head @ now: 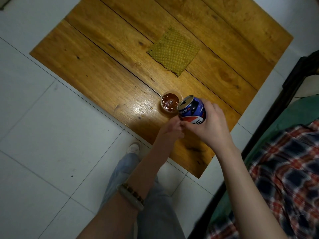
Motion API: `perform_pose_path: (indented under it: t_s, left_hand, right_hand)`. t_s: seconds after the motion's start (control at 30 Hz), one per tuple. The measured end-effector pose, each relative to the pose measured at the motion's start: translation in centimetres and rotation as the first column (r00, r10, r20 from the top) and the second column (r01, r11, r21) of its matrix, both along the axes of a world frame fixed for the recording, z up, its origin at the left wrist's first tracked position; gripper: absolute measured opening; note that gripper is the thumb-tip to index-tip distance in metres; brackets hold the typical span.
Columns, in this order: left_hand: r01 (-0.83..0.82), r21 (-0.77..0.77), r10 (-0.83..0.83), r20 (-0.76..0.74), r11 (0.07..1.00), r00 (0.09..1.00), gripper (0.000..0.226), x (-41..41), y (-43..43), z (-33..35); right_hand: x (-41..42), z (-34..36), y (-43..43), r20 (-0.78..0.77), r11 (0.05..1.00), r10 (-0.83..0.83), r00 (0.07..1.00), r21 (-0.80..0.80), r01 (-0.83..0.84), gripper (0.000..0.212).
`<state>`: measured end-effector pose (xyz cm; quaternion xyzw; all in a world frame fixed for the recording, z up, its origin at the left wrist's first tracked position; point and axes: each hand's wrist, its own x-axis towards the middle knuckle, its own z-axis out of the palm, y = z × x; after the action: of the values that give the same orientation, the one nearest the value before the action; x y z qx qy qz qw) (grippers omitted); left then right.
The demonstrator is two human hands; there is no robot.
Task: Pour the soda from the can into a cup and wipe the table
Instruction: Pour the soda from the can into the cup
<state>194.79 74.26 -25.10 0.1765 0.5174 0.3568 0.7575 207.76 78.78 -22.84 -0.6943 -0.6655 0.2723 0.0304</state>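
Note:
A blue, red and white soda can (192, 110) is tilted toward a clear plastic cup (170, 101) on the wooden table (103, 66). My right hand (209, 126) grips the can from behind, its open top beside the cup's rim. The cup holds dark, bubbly soda. My left hand (171, 129) reaches to the cup's near side, and the can hides its fingertips, so I cannot see whether they hold the cup. A yellow-green woven cloth (173, 51) lies flat on the table beyond the cup.
A few small wet spots (141, 112) glisten on the table left of the cup. White floor tiles (43, 118) surround the table. A dark bed frame (293, 80) with green sheet and plaid fabric (284, 169) runs along the right. My leg and shoe (133, 149) are below the table edge.

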Motion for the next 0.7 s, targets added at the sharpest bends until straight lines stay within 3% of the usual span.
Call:
perform_pose_path:
  t_s: [0.13, 0.37, 0.53, 0.7]
  left_hand:
    - [0.086, 0.103, -0.078, -0.08, 0.991, 0.994, 0.06, -0.8, 0.7, 2.2]
    - [0.05, 0.297, -0.018, -0.111, 0.953, 0.994, 0.06, -3.5, 1.7, 5.1]
    - [0.075, 0.438, -0.004, -0.161, 0.896, 0.987, 0.062, -6.6, 3.1, 7.0]
    - [0.023, 0.429, 0.095, -0.252, 0.903, 0.963, 0.063, -10.5, 4.6, 7.0]
  right_hand:
    - [-0.4, 0.7, 0.1, -0.133, 0.998, -0.038, 0.99, 0.05, 0.045, 0.076]
    - [-2.4, 3.4, 1.0, -0.393, 0.981, -0.096, 0.914, 0.12, 0.155, 0.075]
    - [-5.5, 4.9, 2.2, -0.447, 0.973, -0.074, 0.891, 0.164, 0.163, 0.074]
    - [-9.9, 4.3, 3.6, -0.543, 0.976, -0.089, 0.835, 0.12, 0.182, 0.074]
